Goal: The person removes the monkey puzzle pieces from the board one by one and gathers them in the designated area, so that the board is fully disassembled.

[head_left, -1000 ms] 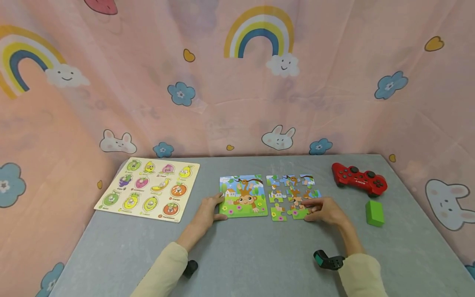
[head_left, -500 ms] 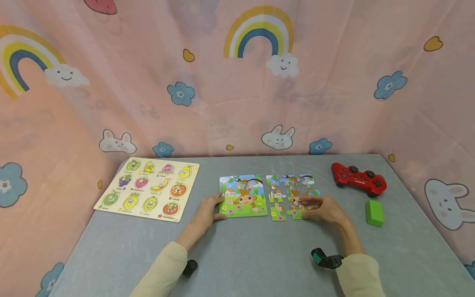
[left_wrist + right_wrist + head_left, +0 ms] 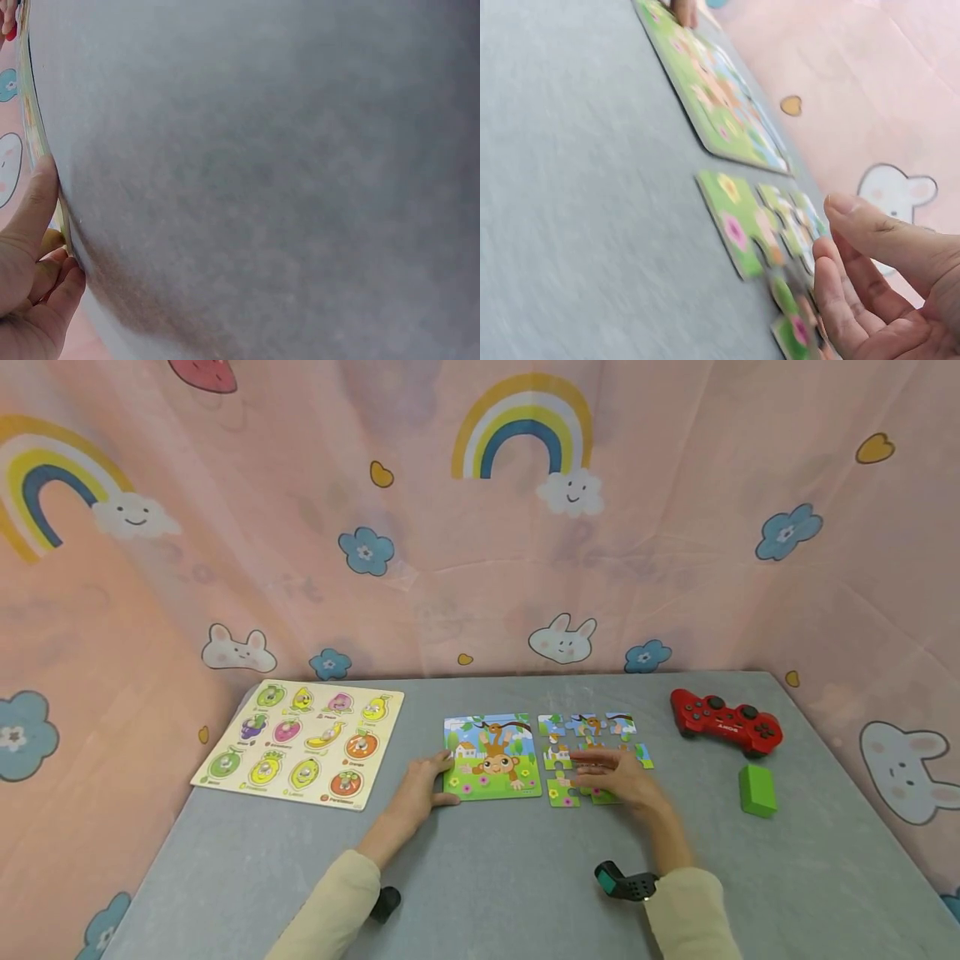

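A flat monkey picture puzzle board (image 3: 491, 760) lies on the grey table. My left hand (image 3: 411, 789) holds it at its near left corner, the thumb along the near edge and the fingers at the left side. Right of the board lie several separated jigsaw pieces (image 3: 551, 725) in rows, bearing the same kind of picture. Over the middle and near pieces is my right hand (image 3: 618, 777), fingers extended to the left and nothing seen in its grasp. In the right wrist view its thumb and fingers (image 3: 840, 300) stand apart, beside the flower piece (image 3: 731, 221); some pieces are hidden behind the hand.
A cream fruit puzzle board (image 3: 300, 743) lies at the left of the table. On the right are a red game controller (image 3: 726, 723) and a green block (image 3: 757, 791). A pink patterned curtain (image 3: 480, 568) hangs behind the table's far edge.
My right hand has moved left from the right-hand side of the loose pieces to over their middle. The left hand and the board have stayed in place.
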`<state>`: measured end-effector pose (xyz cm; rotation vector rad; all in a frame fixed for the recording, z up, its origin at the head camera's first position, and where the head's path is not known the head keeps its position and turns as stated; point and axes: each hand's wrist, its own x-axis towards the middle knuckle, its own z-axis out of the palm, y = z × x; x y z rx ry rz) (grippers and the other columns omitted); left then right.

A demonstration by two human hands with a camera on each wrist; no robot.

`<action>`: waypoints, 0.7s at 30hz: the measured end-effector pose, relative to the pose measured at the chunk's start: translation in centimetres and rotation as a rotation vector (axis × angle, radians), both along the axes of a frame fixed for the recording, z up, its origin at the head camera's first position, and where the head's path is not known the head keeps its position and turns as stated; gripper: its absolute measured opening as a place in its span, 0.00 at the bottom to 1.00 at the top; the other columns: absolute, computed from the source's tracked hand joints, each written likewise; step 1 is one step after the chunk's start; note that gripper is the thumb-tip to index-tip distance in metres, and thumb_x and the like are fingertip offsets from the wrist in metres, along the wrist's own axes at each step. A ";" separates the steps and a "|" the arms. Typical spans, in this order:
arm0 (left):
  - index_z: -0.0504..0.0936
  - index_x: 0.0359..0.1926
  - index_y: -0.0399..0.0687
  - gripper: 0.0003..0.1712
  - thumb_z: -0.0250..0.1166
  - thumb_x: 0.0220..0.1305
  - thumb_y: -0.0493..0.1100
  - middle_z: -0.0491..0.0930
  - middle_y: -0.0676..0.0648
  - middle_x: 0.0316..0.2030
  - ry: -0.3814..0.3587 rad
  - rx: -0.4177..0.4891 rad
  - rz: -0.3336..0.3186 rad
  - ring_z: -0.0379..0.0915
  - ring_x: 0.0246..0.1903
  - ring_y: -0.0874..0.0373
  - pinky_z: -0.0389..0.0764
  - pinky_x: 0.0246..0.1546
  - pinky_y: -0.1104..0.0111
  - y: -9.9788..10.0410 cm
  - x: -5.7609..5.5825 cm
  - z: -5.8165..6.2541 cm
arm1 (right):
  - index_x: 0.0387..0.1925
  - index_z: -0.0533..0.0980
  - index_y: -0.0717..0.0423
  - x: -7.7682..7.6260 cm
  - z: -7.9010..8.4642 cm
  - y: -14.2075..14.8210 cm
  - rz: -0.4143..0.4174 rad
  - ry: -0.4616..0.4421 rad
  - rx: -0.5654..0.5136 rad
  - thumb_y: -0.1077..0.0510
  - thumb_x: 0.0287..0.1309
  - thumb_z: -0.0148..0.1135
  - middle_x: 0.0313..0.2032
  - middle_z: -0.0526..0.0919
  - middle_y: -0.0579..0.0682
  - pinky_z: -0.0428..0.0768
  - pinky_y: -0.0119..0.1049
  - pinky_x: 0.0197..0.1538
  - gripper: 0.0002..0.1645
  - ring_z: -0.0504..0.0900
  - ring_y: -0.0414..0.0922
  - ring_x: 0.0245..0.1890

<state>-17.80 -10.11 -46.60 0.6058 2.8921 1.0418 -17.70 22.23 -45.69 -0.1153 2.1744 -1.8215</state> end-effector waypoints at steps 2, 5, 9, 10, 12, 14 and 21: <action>0.76 0.52 0.23 0.35 0.76 0.42 0.36 0.73 0.28 0.56 -0.005 0.002 -0.001 0.70 0.56 0.33 0.71 0.58 0.51 0.0 0.0 0.0 | 0.57 0.69 0.77 0.0 -0.2 -0.7 -0.005 0.009 -0.015 0.70 0.54 0.65 0.56 0.75 0.70 0.80 0.26 0.44 0.29 0.82 0.45 0.47; 0.76 0.52 0.23 0.35 0.76 0.42 0.36 0.73 0.28 0.56 -0.008 -0.005 -0.001 0.70 0.56 0.33 0.71 0.58 0.51 0.0 0.0 -0.1 | 0.56 0.70 0.77 -0.1 -0.2 -1.9 0.009 0.038 -0.008 0.71 0.54 0.65 0.55 0.75 0.71 0.81 0.27 0.44 0.28 0.81 0.52 0.49; 0.76 0.52 0.23 0.35 0.76 0.41 0.36 0.74 0.28 0.56 0.000 -0.014 -0.003 0.70 0.55 0.33 0.72 0.58 0.51 0.0 0.0 -0.1 | 0.53 0.71 0.79 -0.3 0.1 -3.6 0.053 0.105 0.043 0.72 0.53 0.65 0.52 0.76 0.72 0.82 0.31 0.42 0.26 0.80 0.61 0.49; 0.76 0.52 0.23 0.35 0.76 0.41 0.36 0.73 0.28 0.56 0.000 -0.012 -0.003 0.70 0.55 0.33 0.72 0.58 0.51 0.0 0.0 -0.1 | 0.53 0.72 0.79 -0.4 0.1 -4.0 0.059 0.113 0.060 0.72 0.52 0.65 0.52 0.76 0.72 0.83 0.33 0.43 0.25 0.79 0.63 0.49; 0.76 0.53 0.23 0.36 0.76 0.41 0.36 0.73 0.28 0.56 -0.001 -0.008 -0.005 0.70 0.55 0.33 0.72 0.58 0.51 0.0 0.0 -0.1 | 0.51 0.73 0.78 -0.4 0.2 -4.7 0.064 0.120 0.103 0.72 0.52 0.66 0.50 0.78 0.71 0.83 0.37 0.43 0.24 0.80 0.63 0.47; 0.76 0.52 0.23 0.36 0.77 0.41 0.36 0.73 0.28 0.55 0.003 -0.008 -0.008 0.70 0.55 0.33 0.72 0.57 0.50 -0.1 0.0 -0.2 | 0.51 0.74 0.77 -0.4 0.3 -5.3 0.058 0.118 0.145 0.72 0.50 0.67 0.49 0.79 0.71 0.83 0.41 0.43 0.24 0.80 0.62 0.46; 0.76 0.53 0.23 0.36 0.76 0.42 0.36 0.73 0.28 0.56 -0.008 -0.003 0.000 0.69 0.56 0.33 0.71 0.58 0.50 -0.1 -0.1 -0.3 | 0.46 0.79 0.72 -0.5 0.6 -7.1 -0.028 0.112 0.343 0.72 0.44 0.72 0.41 0.84 0.63 0.79 0.36 0.35 0.23 0.80 0.51 0.36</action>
